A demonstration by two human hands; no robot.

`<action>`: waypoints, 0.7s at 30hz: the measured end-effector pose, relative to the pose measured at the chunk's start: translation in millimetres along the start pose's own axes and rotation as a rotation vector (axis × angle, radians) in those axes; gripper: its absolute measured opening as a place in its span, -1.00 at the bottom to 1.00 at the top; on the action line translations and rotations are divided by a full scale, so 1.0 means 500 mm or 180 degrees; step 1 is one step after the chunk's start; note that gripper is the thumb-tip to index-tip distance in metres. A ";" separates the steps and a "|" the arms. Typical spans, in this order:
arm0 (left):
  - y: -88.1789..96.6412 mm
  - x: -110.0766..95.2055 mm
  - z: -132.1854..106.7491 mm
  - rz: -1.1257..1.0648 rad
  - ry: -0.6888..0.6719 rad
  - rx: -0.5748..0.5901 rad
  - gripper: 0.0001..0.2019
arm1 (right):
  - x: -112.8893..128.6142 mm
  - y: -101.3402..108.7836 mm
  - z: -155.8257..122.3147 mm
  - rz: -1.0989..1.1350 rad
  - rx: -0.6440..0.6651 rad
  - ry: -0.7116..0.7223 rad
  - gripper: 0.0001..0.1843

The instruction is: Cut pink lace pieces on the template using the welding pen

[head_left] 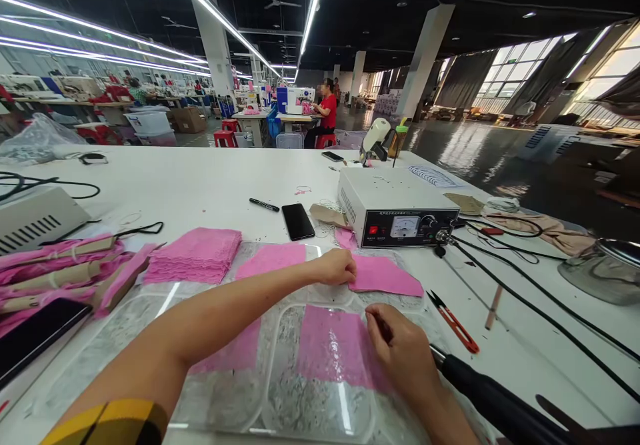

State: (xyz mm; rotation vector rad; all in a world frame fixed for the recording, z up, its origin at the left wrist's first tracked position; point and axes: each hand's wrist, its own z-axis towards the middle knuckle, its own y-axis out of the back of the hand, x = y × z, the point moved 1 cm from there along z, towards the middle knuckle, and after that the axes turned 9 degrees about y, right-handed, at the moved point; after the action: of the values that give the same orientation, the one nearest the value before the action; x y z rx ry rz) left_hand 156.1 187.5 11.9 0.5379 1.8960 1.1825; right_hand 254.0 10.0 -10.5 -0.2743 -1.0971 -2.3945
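My left hand (336, 267) reaches across the table, its fingers closed at the left edge of a pink fabric piece (387, 277). Closer to me, my right hand (403, 348) is curled with thumb and fingertips together; what they hold, if anything, is hidden. Beside its wrist is a black-handled tool with a metal shaft (463, 370); whether the hand touches it I cannot tell. A pink square (333, 345) shows through clear plastic (320, 411) left of my right hand. Another pink piece (277, 259) lies behind my left forearm, near a stack of pink fabric (197, 255).
A control box (410, 221) with a dial and cables stands behind my hands. Red-handled thread snips (455, 325) lie at right. A phone (298, 221), a pen (264, 205) and a glass jar (603, 270) are on the table. Bundled pink strips (55, 268) lie left.
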 end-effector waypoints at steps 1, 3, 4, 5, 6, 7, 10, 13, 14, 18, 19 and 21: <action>0.001 0.000 0.000 -0.0025 -0.0001 0.0009 -0.70 | 0.000 0.000 0.000 -0.0011 -0.0002 -0.0023 -0.80; 0.001 -0.001 -0.001 -0.0056 -0.0002 0.0025 -0.70 | 0.000 -0.002 0.000 -0.0027 -0.0007 -0.0065 -0.80; 0.000 -0.002 -0.002 -0.0061 0.0000 0.0028 -0.70 | 0.000 -0.003 0.000 -0.0037 -0.0004 -0.0085 -0.79; -0.002 -0.003 -0.003 -0.0060 0.0005 0.0028 -0.69 | -0.001 -0.004 -0.001 -0.0049 0.0008 -0.0109 -0.79; -0.004 -0.004 -0.004 -0.0056 0.0014 0.0027 -0.69 | -0.003 -0.004 -0.002 -0.0059 0.0029 -0.0138 -0.78; -0.007 -0.005 -0.004 -0.0050 0.0025 0.0027 -0.69 | -0.005 -0.005 -0.003 -0.0060 0.0065 -0.0158 -0.78; -0.011 -0.006 -0.005 -0.0065 0.0063 0.0048 -0.69 | -0.016 -0.008 -0.008 -0.0025 0.0205 -0.0184 -0.79; -0.004 -0.005 -0.003 -0.0153 0.0088 0.0148 -0.69 | -0.024 -0.010 -0.011 -0.0020 0.0262 -0.0203 -0.79; 0.001 -0.005 -0.003 -0.0187 0.0100 0.0192 -0.69 | -0.024 -0.010 -0.011 -0.0042 0.0238 -0.0211 -0.80; 0.025 -0.004 -0.003 -0.0293 0.0137 0.0364 -0.68 | -0.018 -0.011 -0.006 -0.0137 -0.0027 -0.0178 -0.79; 0.030 -0.005 -0.003 -0.0311 0.0141 0.0399 -0.68 | -0.017 -0.012 -0.004 -0.0158 -0.0108 -0.0173 -0.78; 0.035 -0.007 -0.004 -0.0336 0.0149 0.0452 -0.68 | -0.017 -0.015 -0.002 -0.0207 -0.0247 -0.0190 -0.77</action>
State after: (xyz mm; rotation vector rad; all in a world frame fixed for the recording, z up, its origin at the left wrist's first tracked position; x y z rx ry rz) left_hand 155.5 192.1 29.2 0.4832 2.0336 1.0058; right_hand 257.5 16.3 -19.1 -0.3434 -1.0560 -2.5048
